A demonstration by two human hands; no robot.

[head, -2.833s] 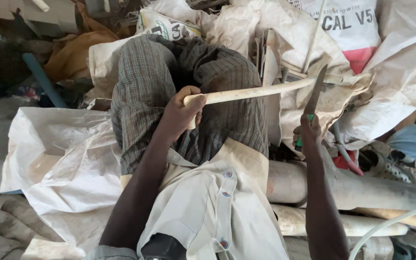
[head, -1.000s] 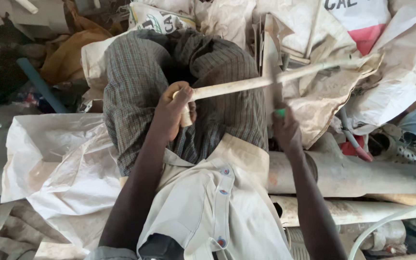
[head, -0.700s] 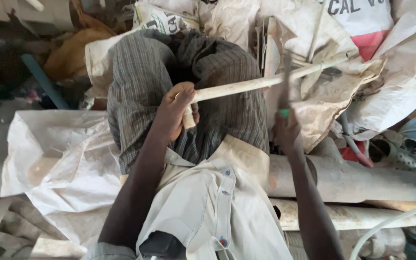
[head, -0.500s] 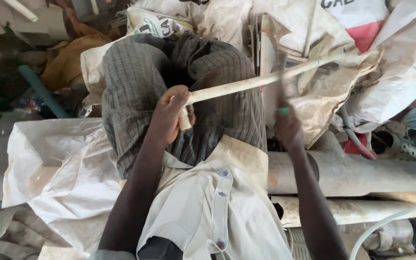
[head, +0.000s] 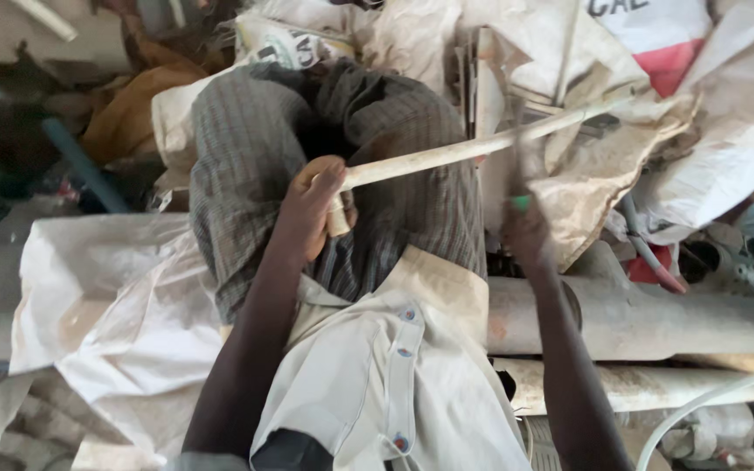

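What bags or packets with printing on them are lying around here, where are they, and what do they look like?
White woven sack with a red patch: top right, crumpled, dark print on it.
Cream printed bag: top middle, behind the knee, creased, small dark and green print.
Plain white sack: left, spread flat, no print showing.
Tan torn paper sack: right of the pale stick, no print showing.

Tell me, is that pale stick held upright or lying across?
Lying across, slightly tilted: the left hand grips the stick at its lower end, rising rightward.
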